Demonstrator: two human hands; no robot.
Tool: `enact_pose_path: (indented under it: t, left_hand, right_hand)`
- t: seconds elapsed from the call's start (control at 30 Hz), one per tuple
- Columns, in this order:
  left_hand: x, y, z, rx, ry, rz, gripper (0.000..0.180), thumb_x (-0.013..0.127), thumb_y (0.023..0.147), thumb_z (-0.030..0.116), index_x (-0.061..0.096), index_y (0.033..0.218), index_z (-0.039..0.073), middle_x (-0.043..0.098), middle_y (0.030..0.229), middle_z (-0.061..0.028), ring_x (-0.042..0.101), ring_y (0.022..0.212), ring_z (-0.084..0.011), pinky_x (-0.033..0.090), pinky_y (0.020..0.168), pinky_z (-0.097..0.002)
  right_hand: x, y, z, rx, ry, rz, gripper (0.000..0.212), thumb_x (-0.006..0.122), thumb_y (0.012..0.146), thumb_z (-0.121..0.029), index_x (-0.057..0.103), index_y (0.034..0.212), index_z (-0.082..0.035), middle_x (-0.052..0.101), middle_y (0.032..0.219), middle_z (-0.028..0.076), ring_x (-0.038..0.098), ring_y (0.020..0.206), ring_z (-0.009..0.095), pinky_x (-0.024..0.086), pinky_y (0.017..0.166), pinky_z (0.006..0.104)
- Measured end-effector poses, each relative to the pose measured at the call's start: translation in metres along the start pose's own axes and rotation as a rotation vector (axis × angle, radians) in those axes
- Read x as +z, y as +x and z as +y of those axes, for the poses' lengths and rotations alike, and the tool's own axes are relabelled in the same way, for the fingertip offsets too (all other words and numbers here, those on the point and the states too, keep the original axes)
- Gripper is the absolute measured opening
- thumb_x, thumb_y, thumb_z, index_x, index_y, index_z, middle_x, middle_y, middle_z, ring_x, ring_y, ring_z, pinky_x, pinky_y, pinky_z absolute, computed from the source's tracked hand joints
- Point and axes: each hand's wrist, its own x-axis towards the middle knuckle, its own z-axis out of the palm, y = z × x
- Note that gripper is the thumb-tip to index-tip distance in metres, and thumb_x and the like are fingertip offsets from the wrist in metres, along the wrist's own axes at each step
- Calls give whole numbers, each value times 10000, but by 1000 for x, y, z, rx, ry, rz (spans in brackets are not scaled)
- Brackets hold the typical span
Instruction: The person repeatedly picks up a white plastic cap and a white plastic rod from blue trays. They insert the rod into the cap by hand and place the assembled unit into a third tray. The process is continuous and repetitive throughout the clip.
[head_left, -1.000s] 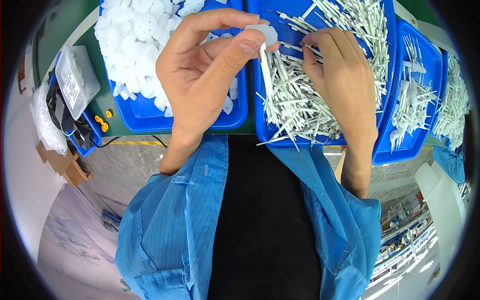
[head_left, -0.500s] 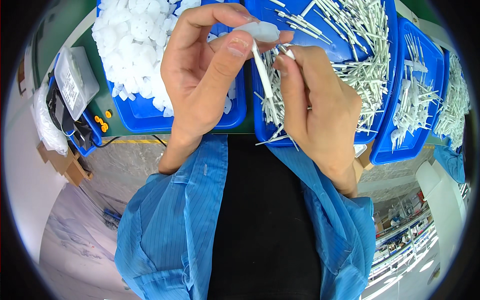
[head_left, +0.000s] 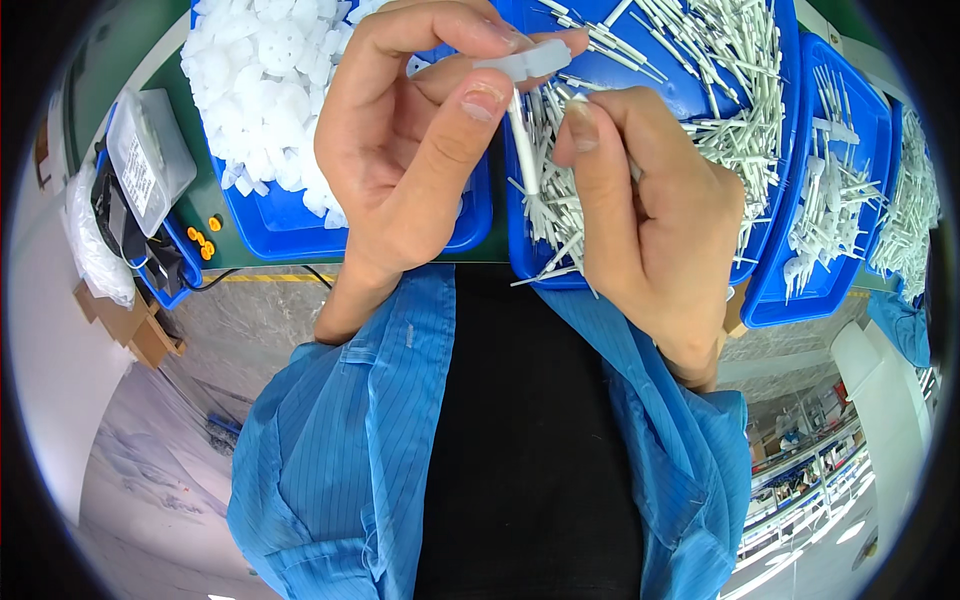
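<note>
My left hand (head_left: 405, 150) is closed, its thumb and fingers pinching a translucent white plastic piece (head_left: 527, 62). A slim white rod (head_left: 523, 145) hangs down from beneath that piece, close to the thumb tip. To its right my right hand (head_left: 655, 200) pinches another white rod (head_left: 579, 98) between thumb and forefinger; most of it is hidden by the fingers. The two hands are a short gap apart, above a blue tray (head_left: 690, 95) heaped with white metal-tipped rods (head_left: 745, 130). Behind my left hand lies a pile of similar plastic pieces (head_left: 270, 90) in another blue tray (head_left: 280, 243).
On the right, a smaller blue tray (head_left: 765, 312) holds plastic pieces joined with rods (head_left: 825, 190), and more rods (head_left: 908, 190) lie beyond it. Several small orange parts (head_left: 206, 243) sit on the green table at the left, near a clear plastic box (head_left: 160, 150).
My right hand has drawn slightly right and away from the left one, and its rod's metal end no longer shows. The plastic piece has turned in my left fingers, showing a narrower side.
</note>
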Motion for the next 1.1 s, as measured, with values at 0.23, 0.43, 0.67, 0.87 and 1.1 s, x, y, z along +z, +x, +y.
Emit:
enact_pose_path:
  t: [0.23, 0.43, 0.67, 0.87, 1.1]
  left_hand:
    - [-4, 4, 0, 80, 135, -69, 256, 691, 866, 114, 572, 1045, -24, 578, 1087, -171, 628, 939, -233, 549, 861, -424]
    - [-40, 3, -12, 194, 255, -106, 281, 754, 819, 104, 602, 1012, -33, 615, 1055, -179, 631, 908, -206, 556, 805, -352]
    - [7, 8, 23, 184, 159, -107, 317, 773, 811, 159, 618, 1004, -40, 625, 1040, -192, 640, 875, -202, 551, 753, -301]
    - [-2, 3, 22, 215, 379, -134, 337, 767, 823, 220, 618, 974, -42, 625, 1020, -198, 650, 842, -212, 553, 743, -305]
    - [-2, 5, 12, 334, 327, -240, 456, 812, 757, 200, 576, 1065, -39, 617, 1040, -219, 665, 846, -266, 587, 787, -409]
  right_hand:
    - [1, -3, -2, -34, -85, 42, 119, 557, 977, -127, 617, 935, -33, 624, 669, 34, 570, 551, 63, 428, 509, 219]
    - [2, 3, 16, -150, 66, -52, 149, 517, 1000, -142, 583, 1008, -10, 617, 692, 43, 567, 567, 75, 427, 512, 212]
    - [-1, -1, 15, 84, 676, -202, 235, 470, 1026, -214, 545, 1021, 8, 551, 695, -7, 379, 465, 51, 289, 439, 200]
    - [5, -10, 5, -255, -157, 60, 125, 615, 923, -91, 601, 1017, -9, 648, 793, 107, 624, 573, 238, 464, 501, 301]
    - [13, -11, 13, -427, -215, 210, 158, 655, 883, -104, 591, 987, -3, 619, 807, 129, 629, 605, 259, 477, 504, 328]
